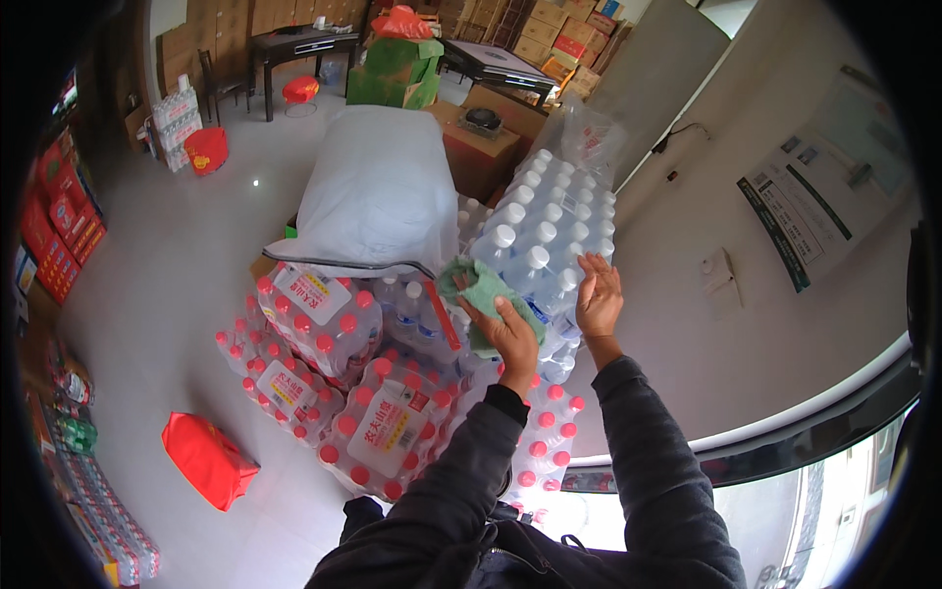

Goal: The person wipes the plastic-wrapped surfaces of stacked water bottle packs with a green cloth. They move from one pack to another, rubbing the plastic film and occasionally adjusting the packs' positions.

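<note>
My left hand is closed on a green cloth, its folds hanging beside the fingers. The cloth is against the near left side of a pack of water bottles with white caps. At the right side of that pack is my right hand, fingers stretched upward and nothing in it. Whether it touches the plastic wrap I cannot tell. Below and left of my hands lie stacked bottle packs with red caps, wrapped in clear film. A large pale grey-white bag rests on the stack behind them.
Red bags lie on the floor at left. Red cartons and more packs line the left edge. A white wall stands close on the right. Behind the stack are cardboard boxes, green boxes and dark tables.
</note>
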### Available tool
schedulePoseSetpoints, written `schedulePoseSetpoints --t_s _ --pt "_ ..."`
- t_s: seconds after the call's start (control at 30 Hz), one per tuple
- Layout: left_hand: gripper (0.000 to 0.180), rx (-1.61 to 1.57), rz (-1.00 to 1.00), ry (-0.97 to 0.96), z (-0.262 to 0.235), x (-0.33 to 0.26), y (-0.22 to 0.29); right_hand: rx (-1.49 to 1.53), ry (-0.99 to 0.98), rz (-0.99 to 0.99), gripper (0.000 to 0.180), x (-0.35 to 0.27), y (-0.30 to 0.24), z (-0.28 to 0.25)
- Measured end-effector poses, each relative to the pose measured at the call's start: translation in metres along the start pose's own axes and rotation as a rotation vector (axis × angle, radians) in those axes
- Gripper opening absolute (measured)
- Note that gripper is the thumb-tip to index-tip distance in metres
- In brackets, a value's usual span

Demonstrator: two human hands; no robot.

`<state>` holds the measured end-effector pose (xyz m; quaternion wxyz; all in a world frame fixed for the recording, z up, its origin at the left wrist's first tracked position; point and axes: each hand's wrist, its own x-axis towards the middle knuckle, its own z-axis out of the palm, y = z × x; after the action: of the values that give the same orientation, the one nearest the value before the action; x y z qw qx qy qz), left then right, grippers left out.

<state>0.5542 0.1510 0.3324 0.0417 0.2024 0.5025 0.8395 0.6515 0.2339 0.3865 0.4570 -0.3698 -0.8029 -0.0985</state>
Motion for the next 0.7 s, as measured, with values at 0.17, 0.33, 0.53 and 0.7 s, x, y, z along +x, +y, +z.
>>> schedulePoseSetpoints --t_s 0.17,0.33,0.53,0.7 --pt "0.061 0.327 0.039 -0.120 0.012 0.020 -0.006 0.000 0.000 0.033 0.028 0.000 0.000 0.001" --pt "0.065 0.361 0.165 -0.179 0.004 0.004 -0.031 0.011 0.017 0.048 0.027 0.000 -0.001 0.001" --pt "0.069 0.423 0.139 -0.149 0.007 -0.013 -0.054 0.055 0.037 0.037 0.025 0.001 -0.002 0.000" --pt "0.075 0.483 0.053 -0.172 0.007 -0.026 -0.072 0.049 0.056 0.020 0.024 0.001 -0.002 -0.002"
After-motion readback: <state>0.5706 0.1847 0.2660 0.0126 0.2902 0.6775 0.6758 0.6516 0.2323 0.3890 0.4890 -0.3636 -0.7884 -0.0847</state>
